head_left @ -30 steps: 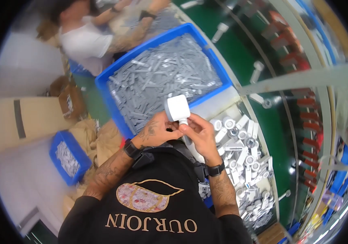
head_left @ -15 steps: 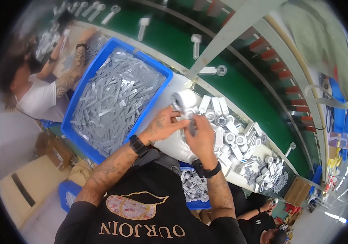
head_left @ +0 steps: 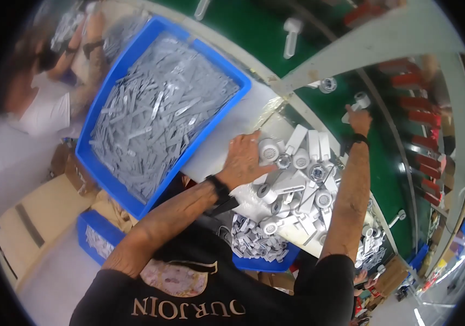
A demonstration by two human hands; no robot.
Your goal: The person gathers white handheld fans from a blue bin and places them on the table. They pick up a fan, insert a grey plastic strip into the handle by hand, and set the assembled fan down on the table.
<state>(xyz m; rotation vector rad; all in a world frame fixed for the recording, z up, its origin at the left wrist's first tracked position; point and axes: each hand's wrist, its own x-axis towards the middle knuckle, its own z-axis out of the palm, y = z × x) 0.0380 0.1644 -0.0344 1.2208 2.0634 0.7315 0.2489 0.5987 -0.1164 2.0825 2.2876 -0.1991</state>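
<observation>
Out over the green conveyor belt (head_left: 311, 100), my right hand (head_left: 358, 119) grips a white round-headed unit with a flat handle (head_left: 362, 100), which looks like a small hand fan. My left hand (head_left: 242, 161) holds nothing; its fingers are spread at the left edge of a pile of similar white units (head_left: 300, 187) on the worktable. Its thumb points toward a round grilled head (head_left: 269, 150) in that pile. Part of the pile lies hidden under my right forearm.
A large blue bin (head_left: 211, 130) of grey strips stands left of my hands. Smaller blue bins hold white-grey parts (head_left: 257, 242) and strips (head_left: 99, 239). Another unit (head_left: 292, 38) lies on the belt. A pale post (head_left: 374, 60) slants across. Co-workers sit at left and lower right.
Both hands were together on one white unit; now they are apart. My right hand has carried a unit out over the belt, while my left has let go and opened beside the pile.
</observation>
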